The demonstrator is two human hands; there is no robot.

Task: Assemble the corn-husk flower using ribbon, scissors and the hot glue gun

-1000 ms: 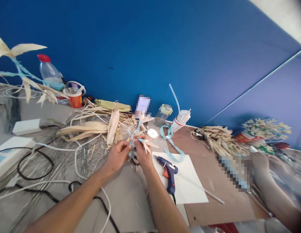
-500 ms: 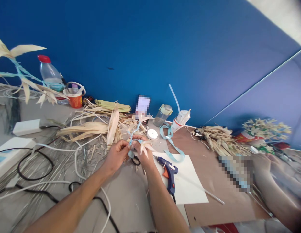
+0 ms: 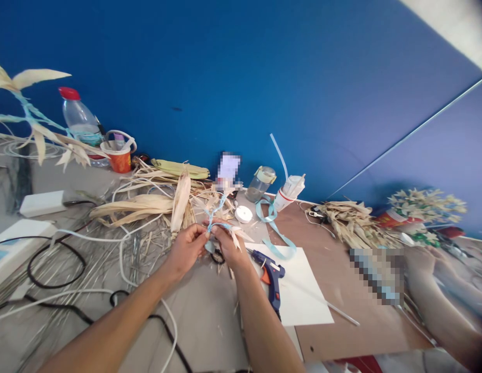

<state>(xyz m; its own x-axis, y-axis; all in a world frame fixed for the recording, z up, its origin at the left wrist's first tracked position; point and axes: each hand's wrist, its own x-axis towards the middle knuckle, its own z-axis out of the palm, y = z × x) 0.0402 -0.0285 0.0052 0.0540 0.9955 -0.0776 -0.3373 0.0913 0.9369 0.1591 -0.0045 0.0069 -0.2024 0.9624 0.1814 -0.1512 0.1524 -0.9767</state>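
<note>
Both my hands meet over the middle of the table around a small corn-husk flower stem (image 3: 213,213) wrapped in light blue ribbon or tape. My left hand (image 3: 189,245) pinches its lower end between thumb and fingers. Close beside it, my right hand (image 3: 229,247) is closed on the same stem, with pale pointed husk petals (image 3: 238,234) sticking out over its back. A short light blue tail hangs below the fingertips. Black scissor handles (image 3: 217,257) lie just under the hands. Near my right forearm, a blue glue gun (image 3: 271,280) rests on white paper (image 3: 307,300).
Dried husks (image 3: 132,208) and thin wires cover the left, with cables and a white power strip (image 3: 21,243). Behind stand a lidded jar (image 3: 260,184), a white cup (image 3: 283,199) and a red-capped bottle (image 3: 80,116). Blue ribbon (image 3: 283,253) curls nearby. A co-worker's arms (image 3: 431,290) are at right.
My right hand has turned slightly, and the husk petals over it have shifted a little to the right. My left hand keeps its pinch in nearly the same place.
</note>
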